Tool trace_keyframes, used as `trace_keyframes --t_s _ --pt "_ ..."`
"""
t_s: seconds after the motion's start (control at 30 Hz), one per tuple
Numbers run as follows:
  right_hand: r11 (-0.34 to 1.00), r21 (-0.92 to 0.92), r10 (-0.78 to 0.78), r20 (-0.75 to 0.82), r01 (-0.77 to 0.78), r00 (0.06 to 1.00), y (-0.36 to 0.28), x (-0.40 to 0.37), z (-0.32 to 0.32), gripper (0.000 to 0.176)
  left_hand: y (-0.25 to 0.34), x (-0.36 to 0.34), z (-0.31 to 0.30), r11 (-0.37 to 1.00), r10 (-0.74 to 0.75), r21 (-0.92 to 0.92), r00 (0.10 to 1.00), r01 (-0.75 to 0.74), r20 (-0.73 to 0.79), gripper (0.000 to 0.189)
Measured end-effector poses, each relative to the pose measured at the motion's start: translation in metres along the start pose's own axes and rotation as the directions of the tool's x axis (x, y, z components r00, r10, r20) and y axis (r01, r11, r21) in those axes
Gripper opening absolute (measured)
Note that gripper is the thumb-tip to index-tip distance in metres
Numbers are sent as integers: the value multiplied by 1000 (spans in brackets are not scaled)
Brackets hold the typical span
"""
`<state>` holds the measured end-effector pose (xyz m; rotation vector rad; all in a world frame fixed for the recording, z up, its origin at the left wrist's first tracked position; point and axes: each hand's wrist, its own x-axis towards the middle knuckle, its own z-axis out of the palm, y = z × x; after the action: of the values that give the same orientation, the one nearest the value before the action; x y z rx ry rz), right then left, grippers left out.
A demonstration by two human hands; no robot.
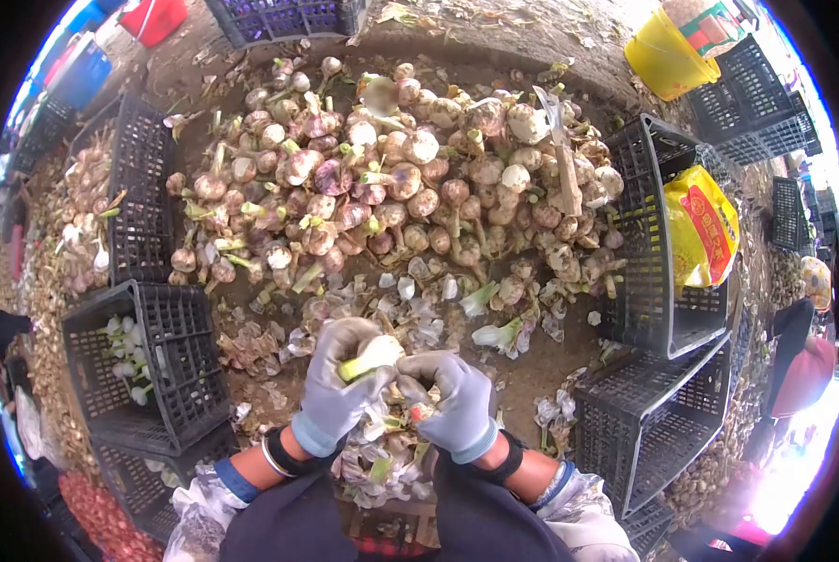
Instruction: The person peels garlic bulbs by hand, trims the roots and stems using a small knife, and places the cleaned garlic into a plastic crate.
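Observation:
My left hand (pixel 343 379), in a grey-white work glove, is closed around a garlic bulb (pixel 379 353) with a short green stem. The bulb's pale, peeled-looking side faces up and to the right. Close beside it, my right hand (pixel 449 393), gloved the same way, has its fingers curled in a pinch. A small reddish spot shows at its lower fingers, but what they grip is hidden. Loose garlic skins (pixel 382 468) lie below both hands, between my knees. Just beyond the hands spreads a large heap of untrimmed garlic bulbs (pixel 405 178).
A long-bladed tool with a wooden handle (pixel 566 173) rests on the heap's right side. Black plastic crates (pixel 190 351) stand on the left, one holding white garlic. More crates (pixel 616 431) line the right, with a yellow bag (pixel 700 229). A yellow bucket (pixel 668 56) stands behind.

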<state>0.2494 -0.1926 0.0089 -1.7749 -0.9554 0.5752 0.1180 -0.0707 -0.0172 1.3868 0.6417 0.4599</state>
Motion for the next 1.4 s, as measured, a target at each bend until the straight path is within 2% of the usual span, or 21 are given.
trace_keyframes --t_s 0.03,0.13,0.17,0.23,0.33,0.43,0.5,0.6,0.67,0.77,0.8,0.83,0.9,1.0,1.13,1.23,1.27,1.3,1.33,1.37,1.4 --pt "1000 -1 -18 16 18 1000 -1 0 0 11 -2 1 -4 984 69 163 997 -71 20 46" --pt "998 -8 62 -28 -62 998 3 2 0 11 3 -5 -1 968 -104 -232 994 98 -16 29" --pt "965 150 222 -31 -215 975 15 -2 2 14 5 -6 -2 927 -167 -342 986 157 2 26" --pt "960 31 278 -28 -278 960 23 1 -1 12 4 -7 -5 914 -175 -370 985 166 9 16" --pt "957 67 278 62 -282 958 44 -8 1 12 -1 -7 -14 818 -218 -527 972 230 85 24" --pt "967 -22 250 241 -253 938 26 -15 -2 13 -2 0 -12 680 -299 -691 953 244 42 30" --pt "982 129 67 428 -134 901 30 -21 -5 10 -16 -1 -21 556 -364 -771 925 311 110 36" --pt "925 268 55 609 -270 791 11 -14 -18 10 -30 -2 -23 458 -485 -826 871 329 78 35" --pt "817 445 -5 643 -368 766 6 -12 -23 12 -28 6 -26 533 -453 -801 891 273 2 34" --pt "869 423 -204 780 -258 591 -19 -11 -33 16 -50 22 -47 471 -471 -867 878 165 -89 29" --pt "873 374 -146 812 -313 565 -14 -11 -33 19 -45 18 -42 421 -501 -885 865 199 -44 30" --pt "931 316 -147 784 -183 603 2 -11 -26 29 -39 13 -36 367 -532 -900 847 234 3 30" --pt "973 -93 -129 539 211 832 13 -4 -14 39 -38 9 -33 301 -530 -920 846 252 59 32" --pt "990 -120 -59 82 69 995 14 17 6 45 -23 10 -19 308 -572 -898 815 314 89 34" --pt "992 108 55 53 -61 997 37 9 40 34 -21 11 -16 360 -510 -878 855 315 98 31" --pt "860 348 335 166 -373 927 26 0 48 23 -32 11 -25 477 -486 -832 874 284 20 27" --pt "925 203 252 307 -321 918 19 0 37 12 -36 13 -28 570 -453 -776 891 270 -22 26" --pt "941 301 64 290 -155 955 17 -14 45 12 -39 16 -32 655 -415 -712 908 252 -60 26" --pt "870 441 -21 478 -219 878 7 -18 41 12 -40 22 -45 447 -480 -852 877 272 29 26" --pt "776 549 -138 626 -308 767 -2 -19 36 13 -39 21 -42 462 -492 -852 871 247 -15 27" --pt "809 504 -187 708 -302 681 1 -16 34 15 -32 21 -35 478 -505 -850 861 222 -59 28"
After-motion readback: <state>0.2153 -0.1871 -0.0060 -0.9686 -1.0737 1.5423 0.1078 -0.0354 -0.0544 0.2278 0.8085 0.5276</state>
